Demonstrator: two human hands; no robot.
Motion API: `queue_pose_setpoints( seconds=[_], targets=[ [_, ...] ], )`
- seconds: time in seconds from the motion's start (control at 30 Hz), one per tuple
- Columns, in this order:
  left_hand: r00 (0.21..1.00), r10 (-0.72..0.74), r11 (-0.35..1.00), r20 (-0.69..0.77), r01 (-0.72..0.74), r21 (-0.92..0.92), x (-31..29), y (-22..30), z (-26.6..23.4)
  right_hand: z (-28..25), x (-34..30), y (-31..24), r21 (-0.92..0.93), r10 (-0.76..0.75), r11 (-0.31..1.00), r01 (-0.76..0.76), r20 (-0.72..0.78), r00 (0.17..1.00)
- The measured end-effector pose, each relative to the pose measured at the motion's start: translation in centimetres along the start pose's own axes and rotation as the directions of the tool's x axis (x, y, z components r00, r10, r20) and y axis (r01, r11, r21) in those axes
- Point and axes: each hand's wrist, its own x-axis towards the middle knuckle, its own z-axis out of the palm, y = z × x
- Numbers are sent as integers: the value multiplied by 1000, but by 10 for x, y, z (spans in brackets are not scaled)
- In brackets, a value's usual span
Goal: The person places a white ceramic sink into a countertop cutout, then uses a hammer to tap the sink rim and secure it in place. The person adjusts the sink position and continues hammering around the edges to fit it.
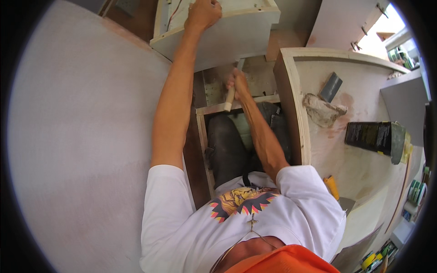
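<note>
Clasping a wooden handle [228,102], the right hand [238,84] is closed; ahead-left, the left hand [203,16] curls atop a box [230,41], perhaps bracing, its grasp unclear.

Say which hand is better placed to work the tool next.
Probably the right hand: it grips the tool near the pale box, while the left hand is over that box, away from the tool.

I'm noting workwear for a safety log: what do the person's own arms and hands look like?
The left hand and right hand wear no gloves, the right slightly blurred. White short sleeves leave the forearms bare; no watch or band shows.
</note>
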Motion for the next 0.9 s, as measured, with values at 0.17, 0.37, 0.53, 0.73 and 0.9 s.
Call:
queue_pose_setpoints(
  seconds=[0.17, 0.37, 0.53, 0.73, 0.9],
  targets=[
    [999, 43, 998, 9, -43, 51, 1, 2, 12, 12, 10, -4, 94, -8, 996, 3, 53, 999],
    [996, 81, 996, -24, -80, 39, 4, -7, 14, 9, 3, -3, -117, -68, 990, 74, 55, 996],
    [993, 112, 985, -46, -105, 134, 2, -15, 21, 26, -11, 6, -34, -38, 999, 39, 35, 999],
    [997, 68, 992, 24, -71, 108, -1, -3, 19, 12, 13, 12, -91, -86, 992, 93, 83, 993],
    [998, 38, 989, 44, -44, 142, 8, -20, 13, 35, -11, 21, -55, -45, 997, 46, 11, 999]
  ],
)
